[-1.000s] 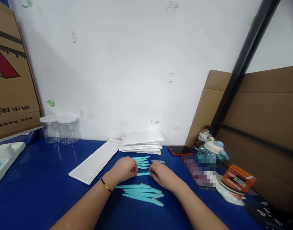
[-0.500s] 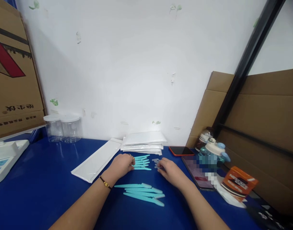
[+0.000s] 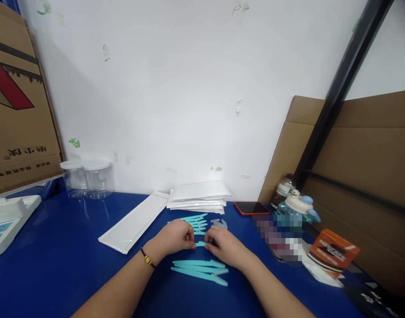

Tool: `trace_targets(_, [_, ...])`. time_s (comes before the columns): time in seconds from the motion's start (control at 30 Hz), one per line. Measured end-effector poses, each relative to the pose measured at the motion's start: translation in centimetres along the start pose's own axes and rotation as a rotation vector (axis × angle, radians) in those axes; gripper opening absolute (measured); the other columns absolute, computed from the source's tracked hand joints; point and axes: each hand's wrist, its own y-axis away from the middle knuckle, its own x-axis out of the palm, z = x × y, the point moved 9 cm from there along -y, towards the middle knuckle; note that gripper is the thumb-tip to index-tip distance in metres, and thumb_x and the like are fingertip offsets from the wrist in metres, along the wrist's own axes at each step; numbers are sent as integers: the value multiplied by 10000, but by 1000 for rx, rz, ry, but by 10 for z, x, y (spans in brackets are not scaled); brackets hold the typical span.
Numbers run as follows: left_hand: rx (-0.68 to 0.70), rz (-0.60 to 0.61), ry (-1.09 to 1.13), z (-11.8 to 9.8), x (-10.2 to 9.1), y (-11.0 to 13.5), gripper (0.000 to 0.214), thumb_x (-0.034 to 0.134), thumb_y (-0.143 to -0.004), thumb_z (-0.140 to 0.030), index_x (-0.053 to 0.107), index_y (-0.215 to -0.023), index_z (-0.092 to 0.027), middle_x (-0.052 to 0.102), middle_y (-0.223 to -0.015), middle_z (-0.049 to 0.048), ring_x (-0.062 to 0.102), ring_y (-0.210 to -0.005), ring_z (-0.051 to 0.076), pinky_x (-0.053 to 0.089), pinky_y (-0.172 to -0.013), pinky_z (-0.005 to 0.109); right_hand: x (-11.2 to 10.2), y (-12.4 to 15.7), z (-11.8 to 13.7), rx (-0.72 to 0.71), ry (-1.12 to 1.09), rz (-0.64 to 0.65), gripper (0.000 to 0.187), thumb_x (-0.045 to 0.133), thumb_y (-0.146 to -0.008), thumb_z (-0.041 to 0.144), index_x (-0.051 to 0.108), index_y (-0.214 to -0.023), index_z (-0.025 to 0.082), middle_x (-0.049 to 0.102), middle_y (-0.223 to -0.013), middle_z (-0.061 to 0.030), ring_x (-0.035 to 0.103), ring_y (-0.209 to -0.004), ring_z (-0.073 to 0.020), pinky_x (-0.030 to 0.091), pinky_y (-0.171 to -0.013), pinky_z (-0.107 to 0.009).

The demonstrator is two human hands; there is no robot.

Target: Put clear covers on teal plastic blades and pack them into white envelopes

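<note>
My left hand point(image 3: 179, 237) is closed on a turquoise eyebrow razor point(image 3: 200, 244), whose handle is hidden in the fingers. At its other end, the fingertips of my right hand point(image 3: 224, 244) pinch the blade end; a clear cap there is too small to make out. Just beyond my hands lies a row of similar turquoise razors point(image 3: 198, 224), partly covered by my left hand. Small clear caps point(image 3: 219, 223) rest beyond my right hand. Nearer to me, a small fan of turquoise razors point(image 3: 198, 270) lies on the blue table, blade ends to the right.
A stack of white packets point(image 3: 198, 192) stands against the wall, with another white packet point(image 3: 132, 223) to its left. Two clear jars point(image 3: 99, 181) and a power strip point(image 3: 17, 216) are at left. A phone point(image 3: 251, 208), teal bottle point(image 3: 297, 207) and orange box point(image 3: 333, 254) are at right.
One razor has left the near group and is now between both hands. My right hand has moved left and nearer, away from the clear caps; my left hand has shifted slightly right and nearer.
</note>
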Motion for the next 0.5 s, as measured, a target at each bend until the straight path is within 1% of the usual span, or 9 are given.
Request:
trace_targets(0.17, [-39, 8, -44, -5, 0, 0, 87, 650, -651, -270, 690, -698, -208, 675, -676, -1, 559, -587, 128, 313, -487, 206, 0, 1, 2, 2, 111, 28, 56, 526, -804, 162, 578, -818, 179, 562, -853, -39, 533, -755, -150, 387, -677, -240])
trace_targets(0.3, [-37, -6, -85, 0, -4, -1, 68, 634, -659, -231, 691, -685, -207, 676, -679, 7, 563, -602, 137, 326, -511, 216, -8, 3, -14, 65, 198, 11, 91, 497, -809, 145, 582, -827, 171, 575, -887, -63, 548, -795, -173, 397, -698, -256])
trace_targets(0.4, [-18, -54, -147, 4, -11, -4, 112, 582, -699, -182, 691, -711, -205, 675, -719, 16, 576, -658, 146, 360, -576, 224, -22, 7, -29, 163, 235, -30, 102, 498, -798, 134, 595, -806, 162, 580, -877, -70, 553, -797, -180, 403, -711, -267])
trace_targets(0.47, [-17, -122, -187, 4, -17, -5, 132, 583, -717, -197, 689, -796, -207, 672, -814, 28, 585, -737, 161, 378, -630, 233, -31, 11, -30, 186, 175, -62, 94, 508, -796, 150, 601, -802, 163, 580, -861, -57, 554, -770, -164, 407, -698, -256])
trace_targets(0.5, [-19, -153, -189, 3, -20, -5, 146, 597, -721, -230, 683, -838, -209, 665, -860, 33, 584, -767, 168, 382, -644, 236, -31, 12, -28, 172, 108, -54, 83, 520, -794, 168, 603, -803, 167, 580, -843, -43, 552, -746, -150, 409, -676, -241])
